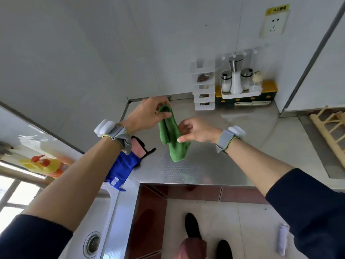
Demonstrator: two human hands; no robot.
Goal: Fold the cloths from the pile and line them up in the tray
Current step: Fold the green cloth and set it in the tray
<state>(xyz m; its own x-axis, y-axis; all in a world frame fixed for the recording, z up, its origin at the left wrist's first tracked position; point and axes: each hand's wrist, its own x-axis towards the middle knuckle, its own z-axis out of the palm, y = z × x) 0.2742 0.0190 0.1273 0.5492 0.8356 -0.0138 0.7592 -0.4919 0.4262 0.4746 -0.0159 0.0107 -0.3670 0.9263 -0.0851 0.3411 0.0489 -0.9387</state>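
Cloth (173,144) top in left hand (149,113) pinch — right hand (197,131) thumb on edge

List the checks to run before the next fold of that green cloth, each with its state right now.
1. Grip of the left hand on the top end of the green cloth: ok, fingers pinch it.
2. Grip of the right hand on the lower part: cannot tell; the thumb touches it, but a pinch isn't plain.
3. Cloth doubled lengthwise: ok, it hangs in two layers.
4. Bare steel counter below for laying it down: ok.
5. Sight of the tray: not ok, none plainly visible.
6. Pile finished: not ok; a blue cloth and a pink cloth lie loose at the counter's left edge.
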